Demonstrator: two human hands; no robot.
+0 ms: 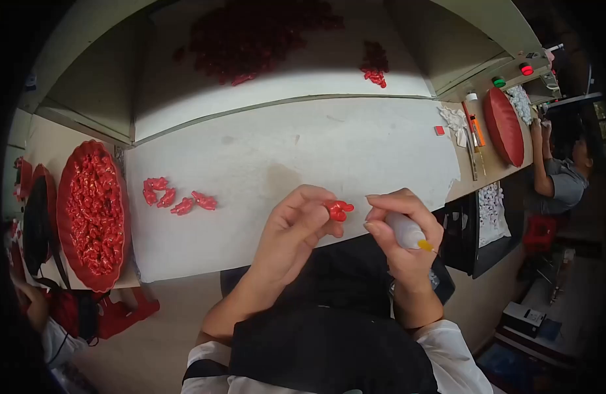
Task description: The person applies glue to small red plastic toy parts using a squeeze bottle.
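Note:
My left hand (293, 230) pinches a small glossy red figurine (338, 210) between thumb and fingers, above the near edge of the white table. Just to its right, my right hand (411, 240) is closed around a small translucent white squeeze bottle (405, 230). The bottle's yellow base and thin needle-like tip (428, 246) point away from the figurine, toward the lower right. Finger and thumb of the right hand reach toward the figurine without touching it. Several similar red figurines (183, 206) lie in a loose group on the table to the left.
A red scalloped tray (61, 217) heaped with red figurines stands at the left. Under the booth at the back lie a red pile (250, 39) and a smaller one (375, 62). Tools (475, 131), crumpled tissue (454, 123) and another red tray (503, 128) are at the right. A co-worker (565, 174) sits beyond.

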